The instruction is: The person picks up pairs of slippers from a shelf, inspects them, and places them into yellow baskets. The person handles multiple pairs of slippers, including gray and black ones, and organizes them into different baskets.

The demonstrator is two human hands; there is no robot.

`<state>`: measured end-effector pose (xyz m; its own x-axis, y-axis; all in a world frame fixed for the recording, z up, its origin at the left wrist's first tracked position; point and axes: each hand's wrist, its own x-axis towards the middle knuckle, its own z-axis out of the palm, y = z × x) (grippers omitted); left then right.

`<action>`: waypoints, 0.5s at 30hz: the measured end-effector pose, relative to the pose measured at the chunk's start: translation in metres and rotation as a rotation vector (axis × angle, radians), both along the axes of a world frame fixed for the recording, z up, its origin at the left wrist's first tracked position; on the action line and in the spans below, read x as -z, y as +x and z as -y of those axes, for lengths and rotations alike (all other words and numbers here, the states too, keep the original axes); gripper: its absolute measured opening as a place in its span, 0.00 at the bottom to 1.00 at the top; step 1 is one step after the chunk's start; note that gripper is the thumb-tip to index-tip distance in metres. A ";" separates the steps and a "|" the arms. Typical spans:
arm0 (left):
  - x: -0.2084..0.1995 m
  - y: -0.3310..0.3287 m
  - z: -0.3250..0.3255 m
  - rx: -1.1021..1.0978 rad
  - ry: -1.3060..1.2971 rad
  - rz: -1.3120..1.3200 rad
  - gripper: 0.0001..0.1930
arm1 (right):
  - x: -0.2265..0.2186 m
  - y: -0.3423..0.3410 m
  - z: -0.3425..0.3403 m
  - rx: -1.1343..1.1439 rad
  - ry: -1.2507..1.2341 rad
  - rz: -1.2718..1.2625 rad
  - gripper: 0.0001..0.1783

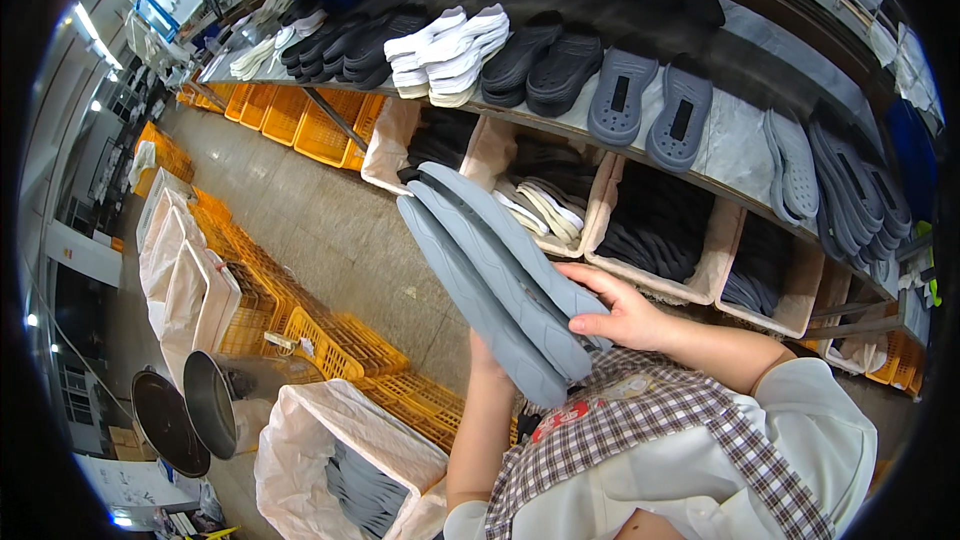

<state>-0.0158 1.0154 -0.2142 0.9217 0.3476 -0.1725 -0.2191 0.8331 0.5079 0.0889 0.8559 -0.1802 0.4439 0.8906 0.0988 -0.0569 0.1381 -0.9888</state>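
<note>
In front of my body I hold a small stack of grey shoe soles (490, 260), tilted with their far ends up and to the left. My right hand (622, 310) grips the near right end, thumb on the side edge. Against the lower left side of the stack lies my left hand (486, 358), its fingers mostly hidden behind the soles. A cloth-lined bin (290, 420) stands to the left of my left forearm, with more grey soles (362, 485) inside.
A long bench (735, 140) ahead carries black soles (565, 70), white soles (450, 50) and grey soles (680, 115). Beneath it stand lined bins (600, 225) of soles. Yellow crates (345, 340) and a round metal container (225, 405) are at left.
</note>
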 end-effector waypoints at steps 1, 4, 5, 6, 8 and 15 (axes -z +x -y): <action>-0.002 0.002 0.003 0.012 -0.005 0.044 0.27 | 0.001 0.001 0.002 0.013 -0.028 0.128 0.37; -0.006 0.011 0.011 0.026 0.015 0.048 0.26 | 0.003 0.002 0.007 0.012 -0.037 0.181 0.39; -0.006 0.015 0.013 0.042 -0.024 0.056 0.26 | 0.004 0.002 0.009 -0.005 -0.041 0.168 0.39; -0.006 0.017 0.015 0.059 -0.063 0.065 0.25 | 0.004 0.005 0.013 -0.014 -0.041 0.222 0.39; -0.005 0.019 0.017 0.037 -0.064 -0.001 0.26 | 0.005 0.013 0.023 -0.027 -0.028 0.337 0.39; 0.013 0.020 0.020 0.086 -0.096 -0.087 0.28 | -0.007 0.165 0.157 1.165 -0.227 0.711 0.17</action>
<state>0.0043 0.9953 -0.2268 0.9273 0.2461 -0.2821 -0.1035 0.8927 0.4387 0.2541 0.6991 -0.1733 0.8516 0.0712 0.5193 0.4998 -0.4090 -0.7635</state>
